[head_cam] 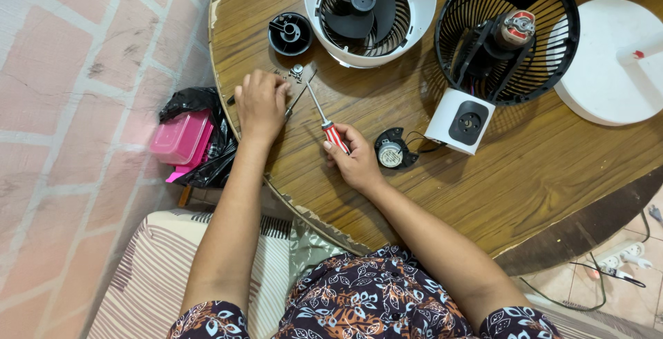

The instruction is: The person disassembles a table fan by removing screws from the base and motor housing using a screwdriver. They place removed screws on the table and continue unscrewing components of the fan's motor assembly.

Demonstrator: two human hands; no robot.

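My right hand (352,159) grips the red-and-white handle of a screwdriver (322,114), whose shaft points up toward some small screws (297,71) on the round wooden table (525,187). My left hand (261,104) rests palm down near the table's left edge, fingers beside those screws and over a thin dark tool (297,99). Just right of my right hand lies a small round motor part (391,152) with black wires.
At the table's back stand a white fan housing with a black blade (369,13), a black round cap (290,33), a black fan grille with motor on a white base (504,35) and a white round base plate (611,62). A pink box (181,138) sits in a black bag on the floor.
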